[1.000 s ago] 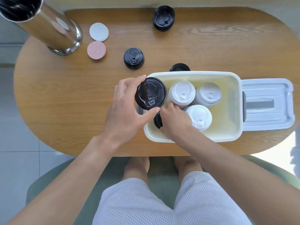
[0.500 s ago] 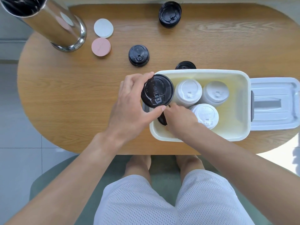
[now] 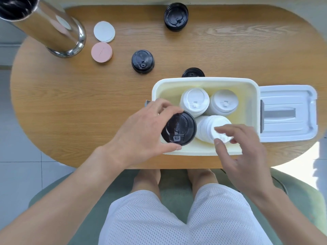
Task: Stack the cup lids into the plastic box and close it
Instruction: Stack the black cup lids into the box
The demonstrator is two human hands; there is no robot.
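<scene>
One black lid (image 3: 178, 128), face-up, gripped by left hand (image 3: 141, 133) inside box (image 3: 203, 82).

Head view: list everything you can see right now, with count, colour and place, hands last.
Table: one, wooden, oval, under everything.
Plastic box: one, cream, open, right of centre.
Box cover: one, white, flat beside the box's right end.
White lid stacks: three, inside the box.
Black lid in hand: one, over the box's near-left corner.
Loose black lids: three on the table; one mid-table, one at the far edge, one partly hidden behind the box.
Round discs: two, white and pink, far left.
Metal cylinder: one, shiny, far-left corner.
Chair: one, green, below.
Left hand: grips the black lid.
Right hand: empty, fingers spread by the nearest white stack.
</scene>
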